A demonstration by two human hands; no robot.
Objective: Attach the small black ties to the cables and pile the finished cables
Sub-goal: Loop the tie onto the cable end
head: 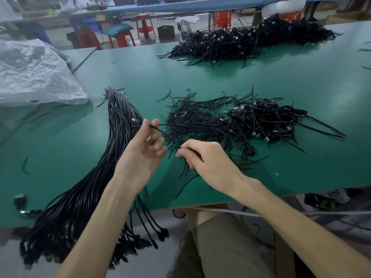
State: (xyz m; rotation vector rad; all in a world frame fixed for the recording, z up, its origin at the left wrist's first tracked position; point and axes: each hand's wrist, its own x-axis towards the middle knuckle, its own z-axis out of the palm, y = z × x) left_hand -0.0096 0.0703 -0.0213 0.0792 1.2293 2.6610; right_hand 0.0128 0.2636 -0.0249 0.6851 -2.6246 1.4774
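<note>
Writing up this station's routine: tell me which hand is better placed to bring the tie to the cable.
Right. The right hand already pinches a tie at the tie heap; the left hand is holding the cable.

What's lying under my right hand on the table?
Loose black ties spread on the green table run beneath the right hand; what lies directly under the palm is hidden.

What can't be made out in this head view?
Head view:
- Strand in right hand: tie or cable unclear; fingers cover it.
- Bundle plugs: blurred, hanging off table edge.
- Far pile: ties too small to see.
- Cable pinched by left hand: far end lost in tie heap.
</note>
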